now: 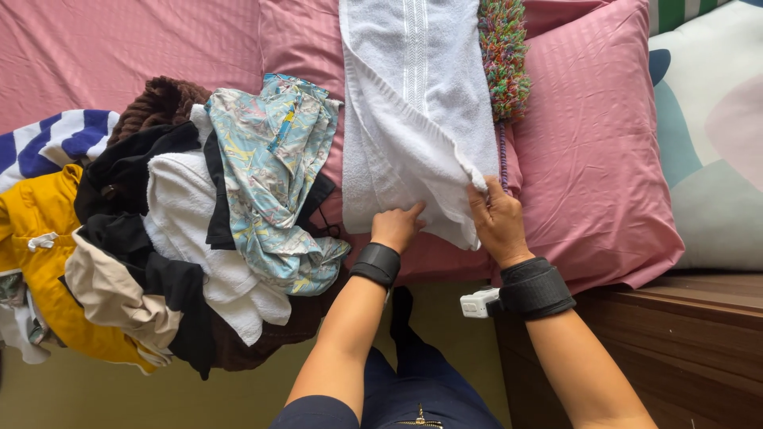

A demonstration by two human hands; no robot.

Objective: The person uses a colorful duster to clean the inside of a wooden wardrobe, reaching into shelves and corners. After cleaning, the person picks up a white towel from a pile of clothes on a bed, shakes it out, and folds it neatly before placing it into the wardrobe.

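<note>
A white towel (413, 103) lies partly folded on the pink bedsheet (119, 48). My right hand (499, 225) pinches the towel's folded corner near its lower right edge. My left hand (396, 226) presses on the towel's lower edge with the fingers curled on the cloth. Both wrists wear black bands. A pile of clothes (159, 230) lies to the left, with a light blue patterned garment (274, 175) on top beside the towel.
A pink pillow (596, 159) lies to the right of the towel, and a multicoloured shaggy mat (502, 56) pokes out beneath it. A pale patterned cushion (711, 143) sits far right. A dark wooden surface (675, 334) is at lower right, with a white plug (478, 303) next to it.
</note>
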